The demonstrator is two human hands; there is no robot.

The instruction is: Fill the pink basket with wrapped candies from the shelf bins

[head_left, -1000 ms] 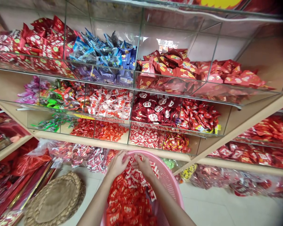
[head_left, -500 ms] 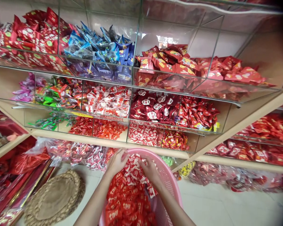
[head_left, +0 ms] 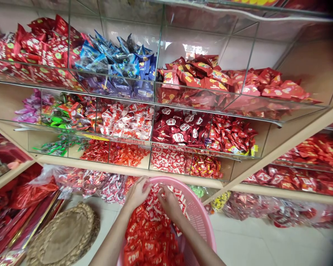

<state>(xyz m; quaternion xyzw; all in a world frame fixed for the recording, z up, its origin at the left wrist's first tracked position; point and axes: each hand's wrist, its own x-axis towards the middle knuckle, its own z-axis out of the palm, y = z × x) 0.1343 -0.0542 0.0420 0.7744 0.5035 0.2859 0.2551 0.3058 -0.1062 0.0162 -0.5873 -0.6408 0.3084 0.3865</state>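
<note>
A pink plastic basket (head_left: 201,214) stands low in front of me, holding wrapped candies. Small red-and-white candies (head_left: 180,195) lie at its far side, and larger red packets with gold lettering (head_left: 147,245) fill the near part. At the far left rim, my left hand (head_left: 138,192) is closed around the edge, its thumb toward the inside. My right hand (head_left: 169,203) is over the red-and-white candies with its fingers curled; the fingertips are hidden, so I cannot see what they hold.
Beyond the basket rises a shelf with clear bins of candy, including blue packets (head_left: 108,59) and maroon packets (head_left: 180,125). Its wooden bottom edge (head_left: 100,164) runs close behind my hands. A woven straw stool (head_left: 65,236) sits at left. Bagged candies (head_left: 255,205) lie under the shelf.
My right hand has moved left across the red-and-white candies, closer to my left hand, uncovering more of them at right. The left hand stays at the rim.
</note>
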